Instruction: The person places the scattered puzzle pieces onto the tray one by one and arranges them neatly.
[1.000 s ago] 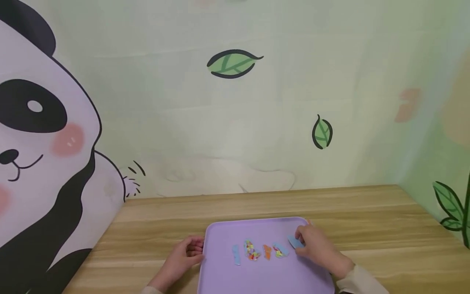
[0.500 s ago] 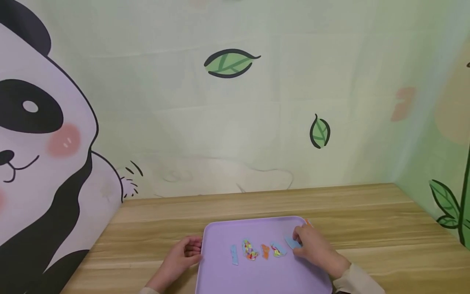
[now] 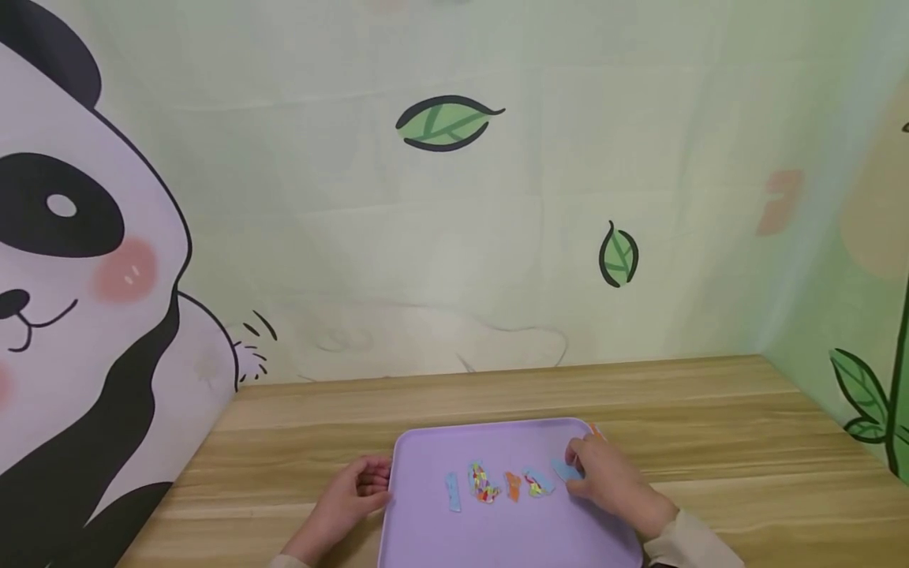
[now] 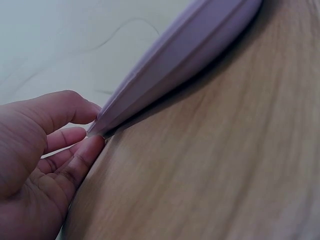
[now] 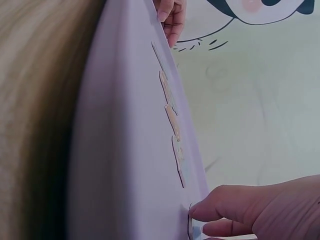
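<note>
A lilac tray (image 3: 454, 544) lies on the table in front of me. My left hand (image 3: 344, 501) holds its left rim, thumb and fingertips against the edge in the left wrist view. At the tray's right side, my right hand (image 3: 618, 481) pinches a flat light-blue puzzle piece (image 3: 564, 468) between thumb and fingers, partly hidden by them. In a row to its left lie a blue-and-multicoloured piece (image 3: 537, 481), an orange piece (image 3: 513, 486), a mosaic-patterned piece (image 3: 484, 484) and a narrow light-blue strip (image 3: 453, 492).
Just past the tray's far right corner, a small orange thing (image 3: 597, 431) shows behind my right hand. The wood-grain table (image 3: 312, 410) reaches back to a pale green wall (image 3: 341, 260) printed with leaves and a panda (image 3: 78, 276).
The whole scene has shifted slightly left in view over the second. Both hands keep their places at the tray, and the pieces lie in the same row.
</note>
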`<state>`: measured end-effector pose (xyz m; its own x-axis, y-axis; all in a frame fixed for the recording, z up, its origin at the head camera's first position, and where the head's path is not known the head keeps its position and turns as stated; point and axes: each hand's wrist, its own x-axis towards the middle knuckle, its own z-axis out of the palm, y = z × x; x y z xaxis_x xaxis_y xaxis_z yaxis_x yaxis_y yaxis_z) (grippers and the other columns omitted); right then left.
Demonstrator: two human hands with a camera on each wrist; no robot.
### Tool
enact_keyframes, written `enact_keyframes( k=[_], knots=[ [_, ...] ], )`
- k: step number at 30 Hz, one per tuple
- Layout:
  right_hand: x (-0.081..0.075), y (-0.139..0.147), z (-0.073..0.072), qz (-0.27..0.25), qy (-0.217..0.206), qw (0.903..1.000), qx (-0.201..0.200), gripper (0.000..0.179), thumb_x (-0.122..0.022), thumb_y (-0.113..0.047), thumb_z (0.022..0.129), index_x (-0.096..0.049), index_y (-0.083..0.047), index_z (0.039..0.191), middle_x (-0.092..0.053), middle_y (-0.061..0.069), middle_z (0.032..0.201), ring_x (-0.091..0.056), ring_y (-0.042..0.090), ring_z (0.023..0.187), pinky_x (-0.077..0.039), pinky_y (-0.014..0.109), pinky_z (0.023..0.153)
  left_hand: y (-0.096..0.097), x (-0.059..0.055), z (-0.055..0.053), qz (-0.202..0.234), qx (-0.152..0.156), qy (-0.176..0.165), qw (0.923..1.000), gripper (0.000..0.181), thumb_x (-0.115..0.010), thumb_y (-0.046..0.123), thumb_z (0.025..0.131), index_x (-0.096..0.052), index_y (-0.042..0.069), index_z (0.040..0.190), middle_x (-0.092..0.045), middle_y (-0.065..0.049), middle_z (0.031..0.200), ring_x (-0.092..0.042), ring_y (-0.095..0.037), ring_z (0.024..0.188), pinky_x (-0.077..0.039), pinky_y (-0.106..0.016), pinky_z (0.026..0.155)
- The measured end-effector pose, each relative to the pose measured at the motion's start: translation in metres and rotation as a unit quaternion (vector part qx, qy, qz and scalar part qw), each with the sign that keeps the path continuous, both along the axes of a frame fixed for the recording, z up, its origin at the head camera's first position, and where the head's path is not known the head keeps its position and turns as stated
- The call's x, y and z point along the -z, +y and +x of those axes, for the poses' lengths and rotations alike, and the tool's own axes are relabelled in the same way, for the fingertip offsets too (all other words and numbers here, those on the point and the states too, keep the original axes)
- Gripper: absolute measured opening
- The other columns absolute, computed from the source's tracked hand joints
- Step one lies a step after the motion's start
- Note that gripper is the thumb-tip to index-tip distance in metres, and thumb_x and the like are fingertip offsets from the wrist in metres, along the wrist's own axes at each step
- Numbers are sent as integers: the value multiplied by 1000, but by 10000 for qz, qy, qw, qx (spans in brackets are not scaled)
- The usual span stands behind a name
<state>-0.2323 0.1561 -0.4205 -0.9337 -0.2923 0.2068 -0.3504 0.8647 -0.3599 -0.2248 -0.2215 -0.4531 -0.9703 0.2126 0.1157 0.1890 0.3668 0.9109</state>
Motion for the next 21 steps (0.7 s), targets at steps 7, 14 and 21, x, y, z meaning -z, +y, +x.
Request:
enact_keyframes(
  k=[7,14,21],
  knots=[
    [-4,0,0,-232,-70,9997,-76,24,-73,-10,65,-61,-7,84,-54,0,74,-48,12,67,-44,28,62,0,-1,0,14,-61,-35,10000,45,-69,-4,80,-52,-14,120,-61,-22,108,-59,-14,94,-53,-15,81],
    [-13,2,0,-429,-399,9982,107,23,-73,-8,72,-64,-5,93,-61,3,82,-54,14,72,-48,30,63,-1,0,0,13,7,25,10000,44,-69,-4,80,-51,-14,120,-61,-23,108,-59,-13,94,-54,-15,81],
    [-21,7,-1,-416,-323,9986,96,24,-73,-10,76,-65,-5,98,-61,1,84,-52,11,71,-45,26,60,1,1,-1,32,-18,-7,10000,44,-70,-4,80,-52,-14,119,-62,-22,108,-59,-14,94,-53,-14,81]
  ],
)
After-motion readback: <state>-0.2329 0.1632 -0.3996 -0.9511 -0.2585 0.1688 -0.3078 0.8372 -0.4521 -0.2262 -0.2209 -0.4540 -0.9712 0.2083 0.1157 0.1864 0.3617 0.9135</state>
